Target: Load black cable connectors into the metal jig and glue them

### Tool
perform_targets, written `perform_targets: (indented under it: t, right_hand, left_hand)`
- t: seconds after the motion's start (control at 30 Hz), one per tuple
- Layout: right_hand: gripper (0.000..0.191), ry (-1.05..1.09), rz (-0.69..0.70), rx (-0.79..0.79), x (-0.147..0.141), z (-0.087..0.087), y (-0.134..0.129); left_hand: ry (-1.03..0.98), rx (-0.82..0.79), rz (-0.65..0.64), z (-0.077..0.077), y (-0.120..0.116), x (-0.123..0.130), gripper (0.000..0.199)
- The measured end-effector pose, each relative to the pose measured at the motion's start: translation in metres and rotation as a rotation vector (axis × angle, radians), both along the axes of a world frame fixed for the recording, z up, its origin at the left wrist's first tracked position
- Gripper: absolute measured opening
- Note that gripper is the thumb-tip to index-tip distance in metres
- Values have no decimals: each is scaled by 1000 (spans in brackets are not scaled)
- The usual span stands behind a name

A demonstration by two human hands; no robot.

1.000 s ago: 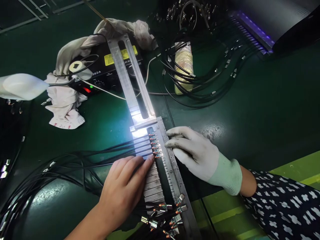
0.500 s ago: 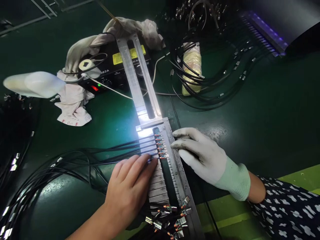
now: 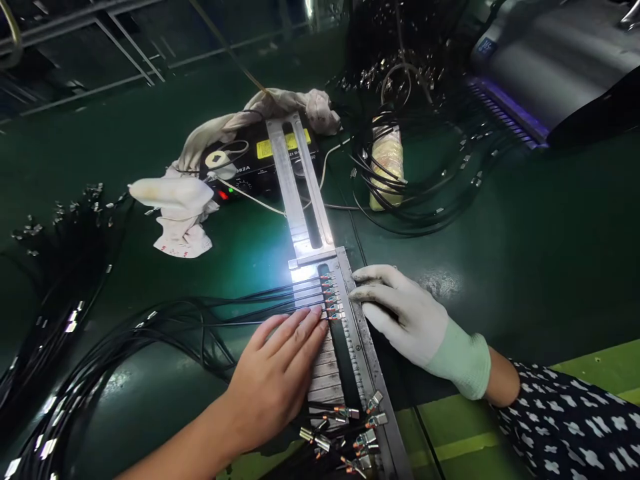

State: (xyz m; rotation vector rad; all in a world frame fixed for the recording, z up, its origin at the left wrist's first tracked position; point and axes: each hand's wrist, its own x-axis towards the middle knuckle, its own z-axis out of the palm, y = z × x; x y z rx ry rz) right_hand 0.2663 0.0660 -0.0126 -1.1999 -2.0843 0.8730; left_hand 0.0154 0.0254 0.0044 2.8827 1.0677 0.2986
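Note:
My bare left hand [image 3: 280, 360] reaches over a long slotted metal fixture [image 3: 327, 373], its fingers close together on a black cable [image 3: 250, 325]. Its thumb is hidden beneath. Several cables lie side by side across the upper slots, with small metal connectors [image 3: 331, 291] in a row near the right rail. My right hand [image 3: 407, 313], in a white glove with darkened fingertips, rests its slightly parted fingers against the fixture's right edge. Loose connectors on cable ends [image 3: 365, 438] are heaped at the fixture's near end.
Bundled black cables [image 3: 115, 347] curve across the green table on the left. Behind the fixture stands a black control box [image 3: 255, 177] draped with cloth. A wrapped yellowish block [image 3: 387, 160] sits among cables; a dark grey machine with purple light [image 3: 510, 110] is at right.
The camera view has shifted, so more of the far side shows. My left fingers stay on the cable and my right hand stays against the fixture's edge.

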Motion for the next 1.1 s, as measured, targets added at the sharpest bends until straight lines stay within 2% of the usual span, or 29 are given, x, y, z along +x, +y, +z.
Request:
perform_targets:
  t: [0.17,0.3,0.37,0.43,0.53,0.6,0.7,0.9,1.0,1.1]
  right_hand:
    - [22,2,0,-2,0,0,-1]
    - [24,2,-10,-11,0,0,-2]
    - [29,-14,-76,-15,-2,-1,-2]
    - [39,-89,-155,1,-7,-1,-3]
    - [54,-286,-128,76,-17,0,-5]
    - [48,-360,-89,126,-25,1,-5]
    - [36,-390,-120,157,-33,4,-5]
    - [33,-399,-151,168,-39,2,4]
    - [34,-373,-176,162,-40,0,11]
    - [35,-311,-158,138,-32,1,14]
  left_hand:
    - [46,-84,108,2,22,-3,58]
    - [82,-104,71,2,37,-2,53]
    - [87,-67,62,3,40,-1,50]
    - [86,-22,56,2,40,0,49]
    - [93,40,78,-3,36,2,48]
    - [89,59,103,-8,33,3,47]
    - [58,56,129,-15,29,3,47]
    - [11,33,160,-25,38,4,45]
    - [-30,29,205,-20,40,4,44]
    - [-72,-9,224,-7,21,-4,36]
